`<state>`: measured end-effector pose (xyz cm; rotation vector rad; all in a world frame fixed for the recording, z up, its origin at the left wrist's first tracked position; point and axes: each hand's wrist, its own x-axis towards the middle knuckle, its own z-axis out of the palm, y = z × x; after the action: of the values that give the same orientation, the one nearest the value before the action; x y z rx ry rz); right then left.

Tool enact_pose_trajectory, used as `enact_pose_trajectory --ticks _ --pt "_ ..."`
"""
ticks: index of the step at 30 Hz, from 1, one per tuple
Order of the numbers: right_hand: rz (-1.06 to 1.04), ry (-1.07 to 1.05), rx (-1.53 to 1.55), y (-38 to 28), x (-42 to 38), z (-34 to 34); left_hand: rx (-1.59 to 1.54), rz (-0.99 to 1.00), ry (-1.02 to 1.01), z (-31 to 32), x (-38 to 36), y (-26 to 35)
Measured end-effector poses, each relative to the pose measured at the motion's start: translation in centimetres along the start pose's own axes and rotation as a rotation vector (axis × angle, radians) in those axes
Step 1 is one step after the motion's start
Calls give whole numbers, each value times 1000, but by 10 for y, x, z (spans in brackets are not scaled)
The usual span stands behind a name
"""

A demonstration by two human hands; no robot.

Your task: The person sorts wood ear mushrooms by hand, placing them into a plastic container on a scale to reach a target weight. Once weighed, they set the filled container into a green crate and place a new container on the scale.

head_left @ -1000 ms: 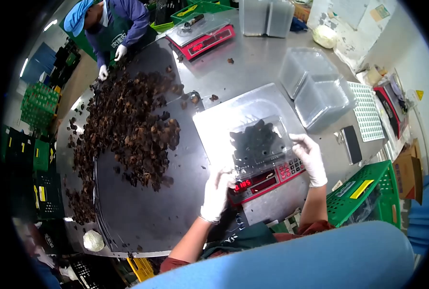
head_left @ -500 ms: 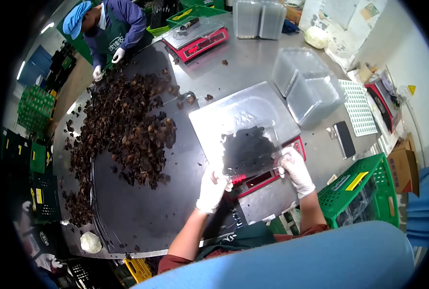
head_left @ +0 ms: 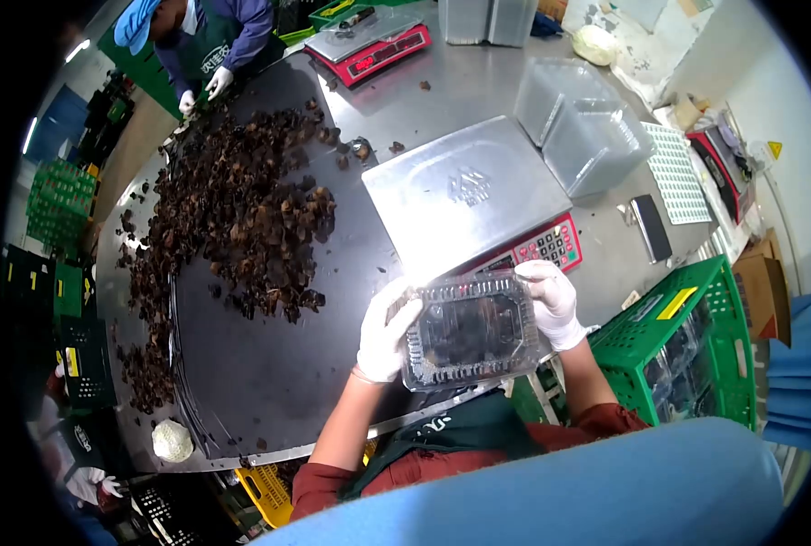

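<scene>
A clear plastic clamshell box [head_left: 471, 329] with dark contents is between my hands, close to my body, with its lid lying over the contents. White-gloved, my left hand [head_left: 385, 329] grips the box's left edge. On the opposite edge, the fingers of my right hand [head_left: 553, 305] are closed around the upper right corner. Just beyond the box stands a red scale [head_left: 549, 244] with a bare metal pan [head_left: 464, 187]. A broad heap of dark brown wood ear mushrooms [head_left: 251, 209] spreads over the table to the left of it.
Stacked clear boxes [head_left: 596, 150] stand behind the scale, near a sheet of labels [head_left: 676, 173] and a black phone [head_left: 651, 229]. A green crate [head_left: 669, 341] holding packed boxes is at my right. Across the table, a co-worker [head_left: 219, 55] handles mushrooms near a second red scale [head_left: 369, 50].
The box has come off the scale pan toward my body. Its ridged lid now shows on top, and both hands have shifted with it. My view has tilted slightly.
</scene>
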<state>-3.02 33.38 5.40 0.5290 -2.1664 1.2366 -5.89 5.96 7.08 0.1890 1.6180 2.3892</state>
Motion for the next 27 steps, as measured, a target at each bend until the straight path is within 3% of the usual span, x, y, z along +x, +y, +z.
enact_pose_trajectory --ticks 1,4,5,6,7,8,9,10,12,13,14,15,16,18,19,22,27 --pt "-2 7 3 -5 -3 -2 169 97 -7 -11 -3 -18" --pt "401 58 412 -27 -14 -12 439 227 -199 -16 -5 -16" --pt "353 7 391 -34 -15 -25 443 273 -285 -14 -6 -13" --pt "433 -22 572 -51 -15 -36 249 17 -213 -3 -13 -29" --pt "506 0 726 -64 -18 -43 811 197 -386 -9 -16 -55" --pt "526 80 814 -64 -30 -42 922 103 -499 15 -21 -31" --pt "648 171 771 -84 -30 -52 1190 768 -695 17 -20 -41" --pt "766 262 741 -101 -29 -63 1123 409 -842 38 -22 -30" --pt "828 304 581 -116 -42 -98 282 -305 -716 73 -31 -14" --pt "829 332 451 -122 -64 -118 276 -178 -833 87 -36 -14" --pt "760 464 439 -124 -77 -130 451 -310 -1138 85 -32 -19" --pt "793 497 134 -133 -88 -154 426 -257 -1159 92 -34 -21" --pt "816 618 117 -149 -96 -175 401 -207 -1175 100 -36 -21" --pt "767 748 -75 -157 -135 -226 380 -218 -998 103 -40 -32" --pt "747 977 29 -161 -156 -241 427 -214 -967 99 -37 -37" --pt "861 1394 50 -152 -232 -303 435 -261 -841 74 -25 -63" --pt "1087 1706 -342 -103 -333 -373 581 -498 -733 67 -16 -52"
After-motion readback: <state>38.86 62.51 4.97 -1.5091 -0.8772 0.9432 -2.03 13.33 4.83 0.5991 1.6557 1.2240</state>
